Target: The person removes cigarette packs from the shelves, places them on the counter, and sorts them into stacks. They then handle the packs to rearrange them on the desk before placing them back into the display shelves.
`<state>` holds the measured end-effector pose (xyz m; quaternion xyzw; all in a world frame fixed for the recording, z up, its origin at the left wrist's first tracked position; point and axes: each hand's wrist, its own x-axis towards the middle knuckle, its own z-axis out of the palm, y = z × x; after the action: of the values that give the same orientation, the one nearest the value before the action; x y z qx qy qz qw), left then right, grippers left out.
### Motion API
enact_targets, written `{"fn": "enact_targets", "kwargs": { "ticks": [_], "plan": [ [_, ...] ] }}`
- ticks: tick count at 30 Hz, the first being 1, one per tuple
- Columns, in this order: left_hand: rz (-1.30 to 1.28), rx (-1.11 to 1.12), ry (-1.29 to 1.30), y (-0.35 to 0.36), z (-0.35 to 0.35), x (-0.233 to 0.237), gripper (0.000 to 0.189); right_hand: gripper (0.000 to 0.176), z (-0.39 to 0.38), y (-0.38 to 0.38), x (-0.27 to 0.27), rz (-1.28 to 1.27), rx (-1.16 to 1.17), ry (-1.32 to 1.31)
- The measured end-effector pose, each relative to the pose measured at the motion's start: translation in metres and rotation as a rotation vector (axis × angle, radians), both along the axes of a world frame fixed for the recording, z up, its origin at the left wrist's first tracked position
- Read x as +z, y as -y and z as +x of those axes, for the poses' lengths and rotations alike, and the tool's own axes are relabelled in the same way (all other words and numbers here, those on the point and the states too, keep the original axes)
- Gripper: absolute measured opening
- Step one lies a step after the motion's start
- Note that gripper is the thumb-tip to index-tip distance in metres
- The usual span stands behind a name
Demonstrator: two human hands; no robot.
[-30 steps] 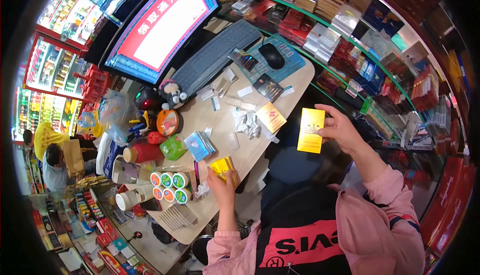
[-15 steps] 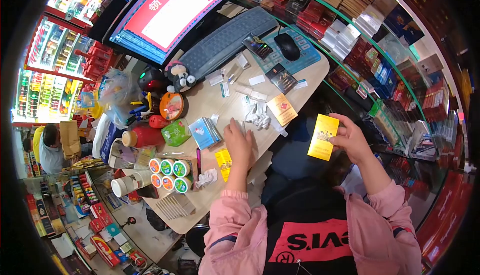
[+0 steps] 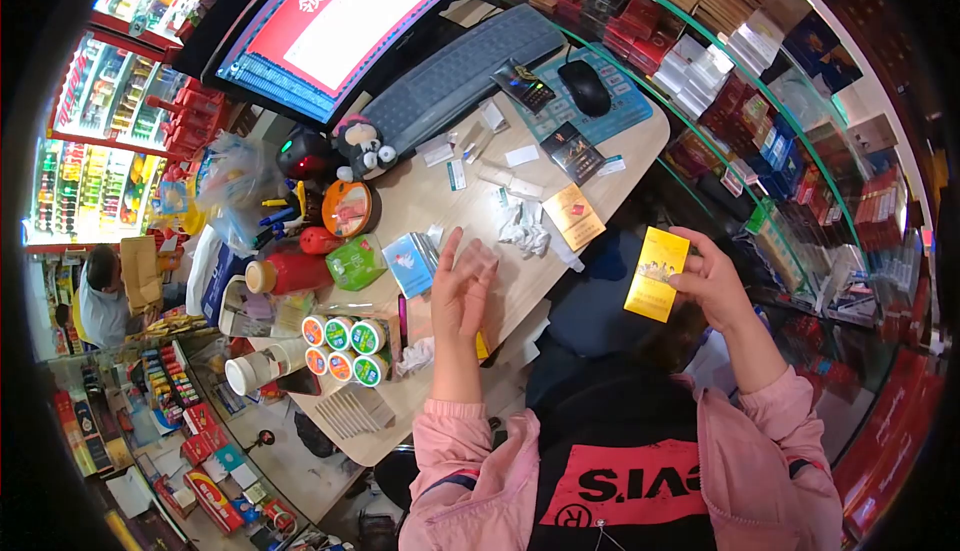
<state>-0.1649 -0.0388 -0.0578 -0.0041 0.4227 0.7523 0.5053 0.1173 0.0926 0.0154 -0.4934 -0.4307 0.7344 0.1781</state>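
Observation:
My right hand (image 3: 708,279) holds a flat yellow cigarette pack (image 3: 656,275) upright by its right edge, above the chair and clear of the desk. My left hand (image 3: 462,291) is raised over the desk, index finger stretched up and the other fingers bent. A thin see-through piece, apparently clear plastic film (image 3: 483,257), shows at those bent fingers. Behind the left wrist, a second yellow pack (image 3: 482,345) is mostly hidden. Close by on the left stands a blue box (image 3: 408,265), and crumpled white tissue (image 3: 524,229) lies to the right.
A gold-coloured pack (image 3: 574,217), a black pack (image 3: 573,155), a mouse (image 3: 584,88) and a keyboard (image 3: 460,76) lie on the desk (image 3: 615,166). Several lidded tubs (image 3: 339,334) stand at its left. Glass shelves of boxes (image 3: 745,111) curve along the right. Another person (image 3: 100,296) is at far left.
My left hand has lifted and shifted left, now covering most of the second yellow pack, and its fingers have spread. The right hand still holds its yellow pack. The view has shifted slightly.

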Motion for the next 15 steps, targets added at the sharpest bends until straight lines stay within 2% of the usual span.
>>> {"fn": "enact_targets", "kwargs": {
  "ticks": [1, 2, 4, 9, 11, 13, 15],
  "plan": [
    [0.157, 0.045, 0.148, 0.001, 0.0, 0.003, 0.056, 0.061, -0.001, -0.001, 0.0, 0.004, 0.005, 0.004],
    [0.157, 0.047, 0.145, 0.003, -0.001, 0.0, 0.056, 0.061, -0.002, -0.001, 0.001, 0.003, 0.007, 0.001],
    [0.356, 0.022, 0.279, 0.007, -0.003, -0.009, 0.06, 0.061, -0.004, -0.002, 0.003, 0.008, 0.019, 0.011],
    [0.383, 0.031, 0.274, 0.004, 0.0, -0.003, 0.064, 0.055, -0.004, -0.002, 0.002, 0.01, 0.043, -0.033],
    [0.454, -0.008, 0.331, 0.001, 0.003, 0.005, 0.055, 0.043, 0.001, -0.003, -0.01, -0.004, 0.028, -0.093],
    [0.404, -0.026, 0.385, 0.0, 0.007, 0.011, 0.044, 0.024, 0.004, -0.008, -0.03, 0.046, 0.023, -0.024],
    [0.338, -0.062, 0.353, 0.005, 0.006, -0.006, 0.04, 0.019, 0.004, -0.022, -0.056, 0.108, 0.026, -0.034]
  ]
}}
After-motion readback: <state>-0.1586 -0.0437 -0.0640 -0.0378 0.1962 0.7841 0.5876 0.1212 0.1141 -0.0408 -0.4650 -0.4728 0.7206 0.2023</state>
